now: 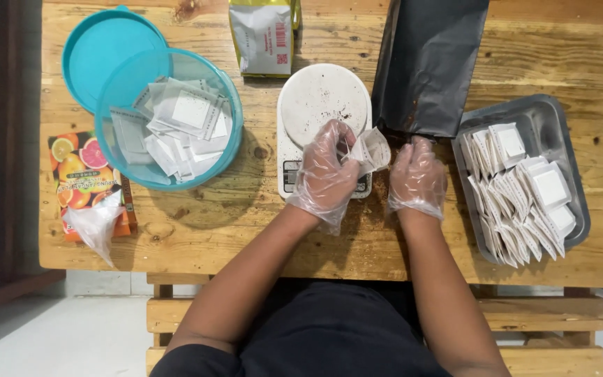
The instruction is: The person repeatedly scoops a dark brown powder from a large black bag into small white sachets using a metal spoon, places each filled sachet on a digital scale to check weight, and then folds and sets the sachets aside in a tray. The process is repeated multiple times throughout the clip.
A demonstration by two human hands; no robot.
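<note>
My left hand [326, 171], in a clear plastic glove, pinches a small white paper sachet [371, 150] just over the front of a white kitchen scale [319, 101]. My right hand [418, 178], also gloved, rests curled on the wooden table right of the sachet, close to the mouth of a large black foil bag [423, 63]. Whether the right fingers touch the sachet I cannot tell. Dark crumbs speckle the scale's round platform.
A teal bowl [228, 150] of empty white sachets sits left, its lid [95, 49] behind it. A metal tray [560, 115] of filled sachets stands right. A fruit-printed carton [78, 178] with a crumpled plastic bag lies far left; a yellow-edged pouch [263, 35] at the back.
</note>
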